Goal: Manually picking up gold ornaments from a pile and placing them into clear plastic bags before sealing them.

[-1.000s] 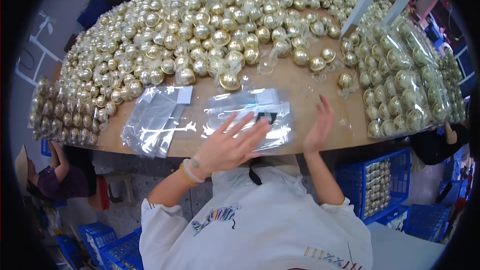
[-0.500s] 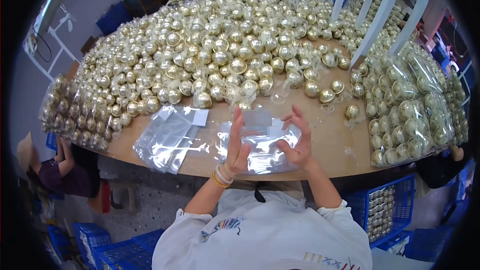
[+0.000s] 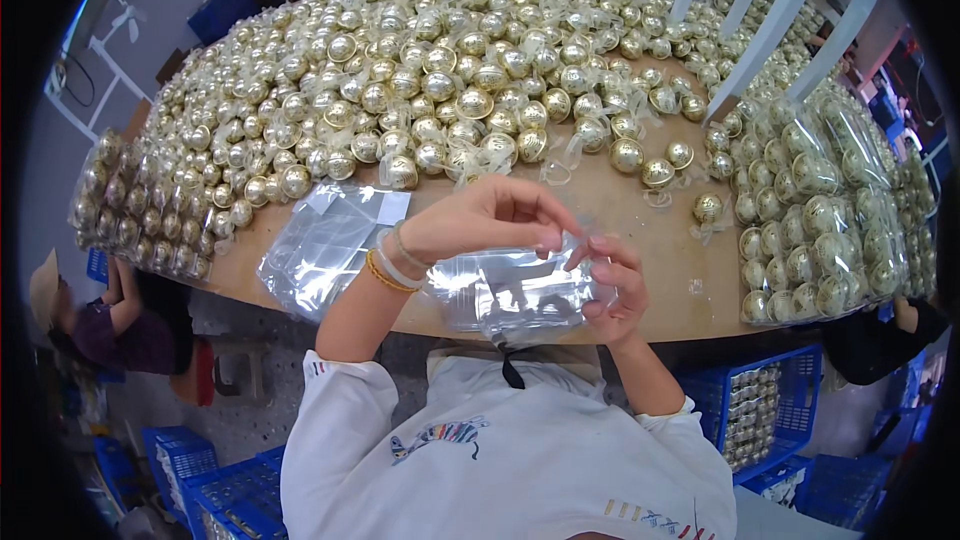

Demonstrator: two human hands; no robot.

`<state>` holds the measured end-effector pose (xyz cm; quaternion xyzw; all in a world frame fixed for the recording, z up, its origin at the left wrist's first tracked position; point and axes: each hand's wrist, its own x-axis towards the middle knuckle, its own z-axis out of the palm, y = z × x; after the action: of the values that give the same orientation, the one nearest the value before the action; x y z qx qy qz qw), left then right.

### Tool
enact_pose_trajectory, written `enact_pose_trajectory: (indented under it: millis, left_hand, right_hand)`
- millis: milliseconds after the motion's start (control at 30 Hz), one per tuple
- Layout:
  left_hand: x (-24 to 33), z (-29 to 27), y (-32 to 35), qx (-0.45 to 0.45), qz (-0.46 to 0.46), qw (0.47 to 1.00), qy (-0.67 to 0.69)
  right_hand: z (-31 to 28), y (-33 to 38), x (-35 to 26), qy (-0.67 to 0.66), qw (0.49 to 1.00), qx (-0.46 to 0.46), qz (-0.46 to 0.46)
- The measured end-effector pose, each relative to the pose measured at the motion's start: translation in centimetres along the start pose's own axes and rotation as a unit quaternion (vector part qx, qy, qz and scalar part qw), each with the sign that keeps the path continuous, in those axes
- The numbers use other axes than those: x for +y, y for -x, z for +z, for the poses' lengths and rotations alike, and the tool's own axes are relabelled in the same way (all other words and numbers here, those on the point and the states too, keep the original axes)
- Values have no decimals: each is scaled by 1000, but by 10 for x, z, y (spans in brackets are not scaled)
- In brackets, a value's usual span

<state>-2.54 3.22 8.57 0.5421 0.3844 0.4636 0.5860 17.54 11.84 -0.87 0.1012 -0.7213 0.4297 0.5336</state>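
Observation:
In front of me, at the table's near edge, lies a clear plastic bag (image 3: 525,295), shiny and flat. My right hand (image 3: 618,290) has its thumb and fingers closed on the bag's right edge. My left hand (image 3: 485,220) reaches across above the bag, its thumb and fingertips pinched at the upper right corner, close to my right fingers. Clear film shows faintly between the two hands. Bracelets (image 3: 392,265) circle my left wrist. To the left, more clear bags (image 3: 325,255) lie in a loose stack.
A large heap of gold ball ornaments (image 3: 475,103) with pale ribbons covers the table (image 3: 680,280). Clear packs of balls stand at the left (image 3: 140,205) and right (image 3: 830,230). White legs (image 3: 770,30) rise at the right back. Blue crates (image 3: 765,400) stand below; other people sit around.
My left hand has swung right across the bag to its upper right corner, fingers closing. My right hand has moved slightly right and closed on the bag's edge. The view has shifted a little.

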Motion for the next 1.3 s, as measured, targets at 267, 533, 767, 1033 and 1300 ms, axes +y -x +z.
enact_pose_trajectory:
  millis: [267,533,767,1033,1300]
  left_hand:
    - [-68,-13,29,385,127,687,-603]
    - [-108,30,11,330,425,813,-222]
    - [-115,22,27,311,450,782,-299]
    - [-92,40,24,355,482,773,-210]
    - [-19,54,34,263,137,876,-380]
  right_hand:
    - [-15,-11,-2,-38,984,156,75]
    - [13,-1,44,6,986,158,-44]
    - [-6,12,21,-1,999,20,-38]
    - [-16,-32,-27,-14,999,32,8]
    - [-30,-81,-64,198,940,-248,124]
